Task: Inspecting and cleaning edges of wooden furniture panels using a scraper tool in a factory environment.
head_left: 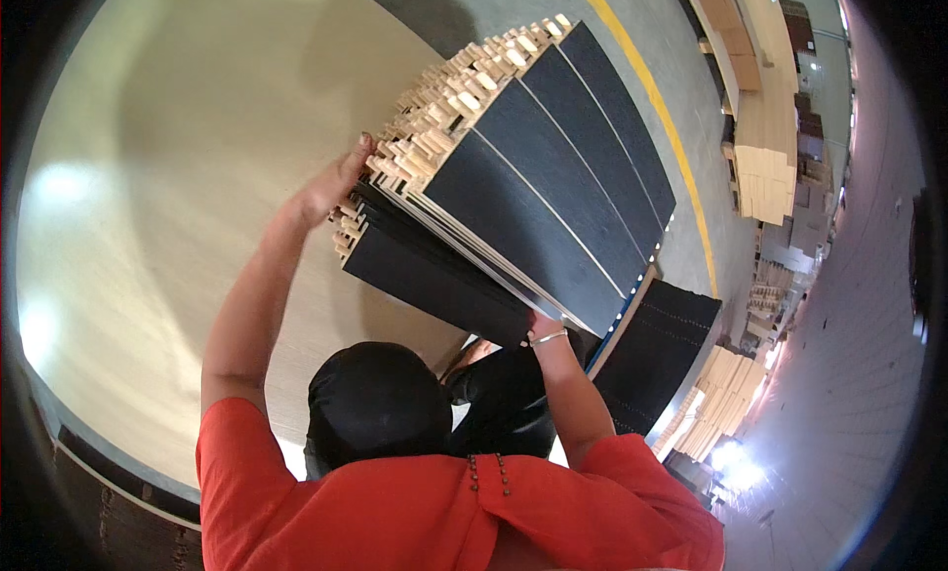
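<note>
A stack of black-faced wooden boards (538, 191) with pale edges stands before me, wooden dowels (434, 126) sticking out of its far left end. Along its near side, another black board (425, 280) sits lower and tilted out from the stack. My left hand (336, 188) is closed at the dowelled end, thumb up by the dowels, its other fingers mostly hidden. At the opposite end, near my knees, my right hand (544, 326) grips the boards' edges, with a bracelet on the wrist. Its fingertips are out of sight between the boards.
A broad pale sheet surface (197, 176) spreads on the left. Beyond the stack, a yellow line (652, 87) crosses the grey floor. More dark panels (657, 344) lie right of the stack. Piles of light wooden boards (765, 166) and cartons stand along the far right.
</note>
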Demonstrator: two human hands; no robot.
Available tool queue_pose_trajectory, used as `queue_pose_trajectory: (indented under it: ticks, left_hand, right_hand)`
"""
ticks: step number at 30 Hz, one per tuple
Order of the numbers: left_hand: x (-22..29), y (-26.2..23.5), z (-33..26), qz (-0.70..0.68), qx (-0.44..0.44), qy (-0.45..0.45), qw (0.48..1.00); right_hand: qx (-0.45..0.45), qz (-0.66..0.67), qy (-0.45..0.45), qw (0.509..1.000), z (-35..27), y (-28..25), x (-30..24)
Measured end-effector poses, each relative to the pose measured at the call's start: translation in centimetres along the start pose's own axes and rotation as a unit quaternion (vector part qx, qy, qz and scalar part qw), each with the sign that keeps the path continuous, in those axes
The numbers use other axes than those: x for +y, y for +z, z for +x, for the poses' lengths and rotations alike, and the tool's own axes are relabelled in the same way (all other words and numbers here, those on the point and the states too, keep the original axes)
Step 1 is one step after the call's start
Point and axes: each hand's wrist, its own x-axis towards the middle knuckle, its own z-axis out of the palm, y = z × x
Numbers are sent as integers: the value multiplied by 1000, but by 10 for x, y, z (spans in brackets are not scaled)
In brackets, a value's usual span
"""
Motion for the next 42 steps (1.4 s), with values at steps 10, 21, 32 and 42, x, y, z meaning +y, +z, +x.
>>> queue_pose_trajectory:
  ticks: [10, 21, 32, 42]
  left_hand:
    - [11, 1, -14, -57, -32, 28, 997]
    - [0, -2, -16, -99, 45, 116, 987]
    - [-59, 22, -27, -322, 114, 4, 940]
    - [-64, 12, -26, -355, 196, 128, 905]
  right_hand:
    - [10, -3, -9, 1000, -10, -1, 1]
    - [33, 21, -23, 999, -19, 7, 4]
    - [1, 289, 188, 939, -39, 17, 43]
    - [149, 115, 178, 966, -36, 33, 37]
